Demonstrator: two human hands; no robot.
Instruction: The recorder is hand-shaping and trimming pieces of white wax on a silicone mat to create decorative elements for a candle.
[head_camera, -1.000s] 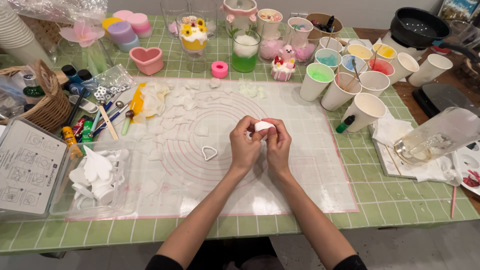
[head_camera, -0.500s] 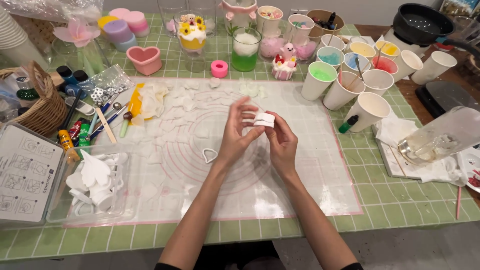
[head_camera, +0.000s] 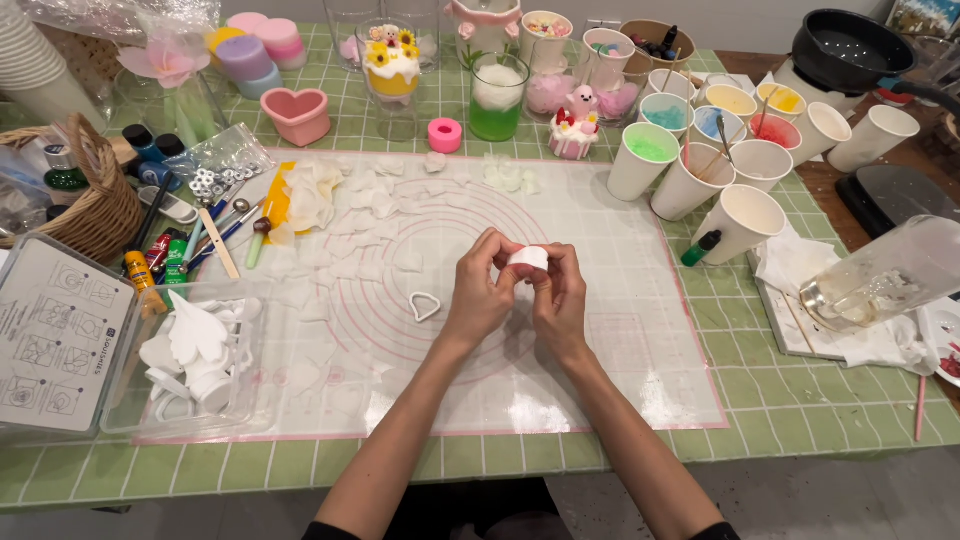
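**White piece pinched over the mat**

Both hands, left (head_camera: 478, 295) and right (head_camera: 560, 298), close their fingertips on a small white piece (head_camera: 528, 258) above the mat (head_camera: 620, 330). Many white petals (head_camera: 385, 205) already lie far left; one cutter (head_camera: 424, 306) rests beside the left hand.

1 head-worn camera looks steeply down, from close above, at the green tiled table (head_camera: 800, 420) before the person.
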